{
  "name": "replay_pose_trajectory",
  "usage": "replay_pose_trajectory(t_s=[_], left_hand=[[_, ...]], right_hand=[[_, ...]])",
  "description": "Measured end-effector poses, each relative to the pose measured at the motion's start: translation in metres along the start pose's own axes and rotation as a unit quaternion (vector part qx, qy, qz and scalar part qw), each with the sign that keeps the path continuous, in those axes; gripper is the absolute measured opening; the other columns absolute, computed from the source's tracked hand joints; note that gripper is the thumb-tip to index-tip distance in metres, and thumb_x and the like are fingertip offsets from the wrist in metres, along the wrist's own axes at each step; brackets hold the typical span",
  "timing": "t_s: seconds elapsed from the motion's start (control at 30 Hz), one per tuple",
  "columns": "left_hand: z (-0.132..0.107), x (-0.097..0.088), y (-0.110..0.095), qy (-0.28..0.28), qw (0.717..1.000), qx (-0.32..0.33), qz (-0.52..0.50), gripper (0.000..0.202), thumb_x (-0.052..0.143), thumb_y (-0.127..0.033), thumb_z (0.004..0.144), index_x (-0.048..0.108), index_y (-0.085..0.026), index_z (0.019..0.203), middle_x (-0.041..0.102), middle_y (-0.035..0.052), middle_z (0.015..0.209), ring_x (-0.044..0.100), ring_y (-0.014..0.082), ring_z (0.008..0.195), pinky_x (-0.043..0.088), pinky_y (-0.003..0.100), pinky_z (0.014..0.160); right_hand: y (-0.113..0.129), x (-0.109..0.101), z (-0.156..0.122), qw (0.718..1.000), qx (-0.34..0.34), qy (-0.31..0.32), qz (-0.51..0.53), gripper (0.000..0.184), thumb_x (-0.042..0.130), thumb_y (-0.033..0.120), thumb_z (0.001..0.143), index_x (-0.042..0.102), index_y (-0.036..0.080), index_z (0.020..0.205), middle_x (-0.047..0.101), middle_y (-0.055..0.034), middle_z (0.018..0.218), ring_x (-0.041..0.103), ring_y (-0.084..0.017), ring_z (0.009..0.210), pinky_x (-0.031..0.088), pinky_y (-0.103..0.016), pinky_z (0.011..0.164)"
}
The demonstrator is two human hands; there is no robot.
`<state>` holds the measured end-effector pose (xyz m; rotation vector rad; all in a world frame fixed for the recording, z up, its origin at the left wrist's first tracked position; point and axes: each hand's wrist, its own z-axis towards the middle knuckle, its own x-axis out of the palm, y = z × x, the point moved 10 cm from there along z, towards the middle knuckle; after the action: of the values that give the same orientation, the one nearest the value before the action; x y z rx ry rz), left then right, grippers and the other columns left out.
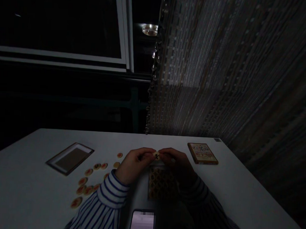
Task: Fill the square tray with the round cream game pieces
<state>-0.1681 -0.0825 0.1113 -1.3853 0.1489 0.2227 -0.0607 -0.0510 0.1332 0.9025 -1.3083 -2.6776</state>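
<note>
Both hands meet over the middle of a white table (24, 176). My left hand (133, 164) and my right hand (177, 163) pinch a small round token (156, 156) between their fingertips. Under the hands lies a patterned card sheet (162, 183). Several round orange tokens (87, 184) are scattered on the table to the left of my left hand. Both forearms are in striped sleeves.
A shallow box lid or tray (70, 158) lies at the left. A printed box (202, 153) sits at the right. A lit phone screen (142, 224) is at the near edge. A bead curtain (222, 70) hangs behind the table, next to a dark window.
</note>
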Motion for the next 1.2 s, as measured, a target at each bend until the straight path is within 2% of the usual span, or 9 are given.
replay_pose_trajectory(t_s=[0.27, 0.43, 0.63, 0.8, 1.2], left_hand=[[-0.001, 0.0008, 0.0012, 0.002, 1.0, -0.01, -0.011, 0.026, 0.053, -0.028, 0.07, 0.058, -0.013, 0.09, 0.064, 0.0055, 0.085, 0.057, 0.015, 0.08, 0.043, 0.025, 0.073], [-0.0014, -0.0025, 0.0008, -0.01, 1.0, -0.013, 0.005, 0.027, 0.052, -0.03, 0.07, 0.058, -0.013, 0.09, 0.063, 0.0058, 0.083, 0.056, 0.0152, 0.079, 0.043, 0.026, 0.073], [-0.0007, -0.0003, -0.0042, 0.0, 1.0, -0.001, 0.023, 0.026, 0.051, -0.033, 0.071, 0.061, -0.014, 0.085, 0.064, 0.0053, 0.081, 0.056, 0.0161, 0.078, 0.043, 0.027, 0.073], [-0.001, 0.0015, -0.0073, 0.012, 0.999, 0.008, 0.036, 0.025, 0.05, -0.033, 0.072, 0.062, -0.014, 0.083, 0.064, 0.0046, 0.08, 0.056, 0.0153, 0.078, 0.042, 0.025, 0.072], [-0.0011, -0.005, 0.0008, -0.016, 1.0, -0.014, -0.002, 0.024, 0.052, -0.032, 0.069, 0.06, -0.012, 0.082, 0.063, 0.0057, 0.077, 0.055, 0.015, 0.073, 0.043, 0.026, 0.067]], right_hand=[[-0.0014, 0.0018, -0.001, 1.0, 0.003, 0.005, 0.007, 0.017, 0.051, 0.028, 0.073, 0.059, 0.017, 0.083, 0.064, -0.0022, 0.073, 0.057, -0.011, 0.065, 0.045, -0.021, 0.059], [0.0045, 0.004, -0.001, 1.0, -0.015, 0.023, 0.012, 0.017, 0.05, 0.025, 0.073, 0.06, 0.017, 0.083, 0.064, -0.0029, 0.079, 0.057, -0.011, 0.068, 0.045, -0.022, 0.062], [0.0051, 0.0062, -0.0018, 0.999, -0.027, 0.034, 0.016, 0.019, 0.048, 0.027, 0.074, 0.061, 0.018, 0.085, 0.064, -0.0039, 0.08, 0.057, -0.012, 0.071, 0.045, -0.024, 0.064], [0.0061, 0.0063, -0.0007, 0.999, -0.031, 0.033, 0.004, 0.019, 0.049, 0.027, 0.074, 0.061, 0.017, 0.084, 0.064, -0.0039, 0.079, 0.057, -0.012, 0.071, 0.045, -0.024, 0.064], [0.0033, 0.0009, -0.0008, 1.0, -0.017, 0.004, -0.002, 0.019, 0.05, 0.026, 0.073, 0.06, 0.018, 0.086, 0.063, -0.0032, 0.079, 0.056, -0.012, 0.068, 0.046, -0.023, 0.061]])
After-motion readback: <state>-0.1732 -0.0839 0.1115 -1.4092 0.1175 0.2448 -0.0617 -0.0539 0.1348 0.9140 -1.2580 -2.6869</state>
